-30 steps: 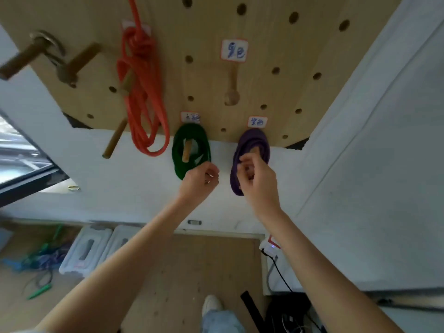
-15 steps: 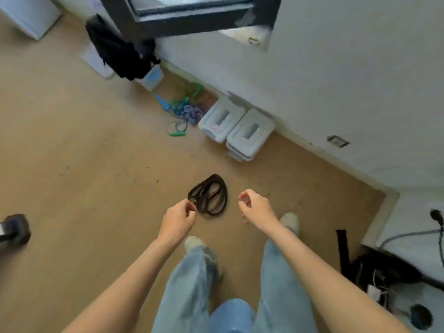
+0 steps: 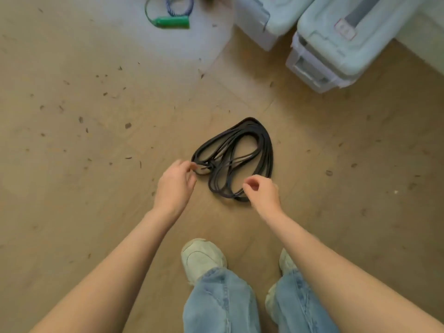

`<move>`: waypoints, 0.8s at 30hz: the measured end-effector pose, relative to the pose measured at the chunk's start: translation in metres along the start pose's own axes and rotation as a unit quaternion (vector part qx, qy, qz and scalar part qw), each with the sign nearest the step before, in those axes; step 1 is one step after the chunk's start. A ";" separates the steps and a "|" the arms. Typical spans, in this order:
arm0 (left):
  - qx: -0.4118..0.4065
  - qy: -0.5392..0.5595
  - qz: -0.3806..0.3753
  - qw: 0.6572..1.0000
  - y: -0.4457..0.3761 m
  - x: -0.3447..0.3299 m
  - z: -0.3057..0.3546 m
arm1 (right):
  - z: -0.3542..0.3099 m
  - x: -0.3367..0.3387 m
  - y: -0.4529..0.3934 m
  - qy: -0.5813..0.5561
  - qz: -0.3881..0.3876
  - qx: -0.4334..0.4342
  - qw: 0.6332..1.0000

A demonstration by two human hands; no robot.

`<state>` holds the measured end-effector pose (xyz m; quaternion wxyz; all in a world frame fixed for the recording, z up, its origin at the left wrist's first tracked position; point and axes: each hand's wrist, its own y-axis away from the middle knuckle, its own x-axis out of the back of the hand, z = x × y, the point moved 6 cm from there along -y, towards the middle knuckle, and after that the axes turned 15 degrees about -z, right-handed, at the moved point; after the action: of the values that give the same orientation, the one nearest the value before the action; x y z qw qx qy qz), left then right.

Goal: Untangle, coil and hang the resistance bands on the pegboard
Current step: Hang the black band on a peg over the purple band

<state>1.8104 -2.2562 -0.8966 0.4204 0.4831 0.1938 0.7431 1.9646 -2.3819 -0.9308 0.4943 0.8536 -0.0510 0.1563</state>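
Note:
A black resistance band [image 3: 242,150] lies in a loose, overlapping tangle on the wooden floor just ahead of my feet. My left hand [image 3: 176,182] is low at the band's left end, its fingertips meeting the small loop there; whether they pinch it is unclear. My right hand [image 3: 263,192] hovers over the band's near right edge with its fingers loosely curled and nothing visibly in them. The pegboard is out of view.
Two pale lidded plastic bins [image 3: 341,37] stand at the upper right against the wall. A skipping rope with a green handle [image 3: 171,21] lies at the top centre. My two shoes [image 3: 203,257] and jeans fill the bottom. Small debris dots the floor.
My view swung from the pegboard, where my hands were at the purple coil, down to the floor. Both hands have dropped close to the black band, which now looks much nearer.

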 end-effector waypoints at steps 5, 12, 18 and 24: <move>-0.007 0.036 -0.014 0.999 -0.082 -0.047 -0.019 | 0.012 -0.066 -0.056 0.321 -0.007 0.104 0.941; 0.031 -0.104 -0.082 0.991 -0.118 -0.052 -0.026 | 0.009 -0.083 -0.063 0.347 0.088 0.138 0.924; 0.047 -0.058 -0.115 0.991 -0.112 -0.030 -0.021 | 0.015 -0.018 -0.036 -0.057 -0.010 0.157 0.986; -0.017 0.103 -0.062 0.993 -0.100 -0.011 -0.013 | -0.006 0.048 -0.019 -0.251 0.011 0.178 0.951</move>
<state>1.8448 -2.2068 -0.9778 0.4519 0.3840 0.2531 0.7644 2.0134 -2.3642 -0.9282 0.3035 0.9389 -0.1539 -0.0511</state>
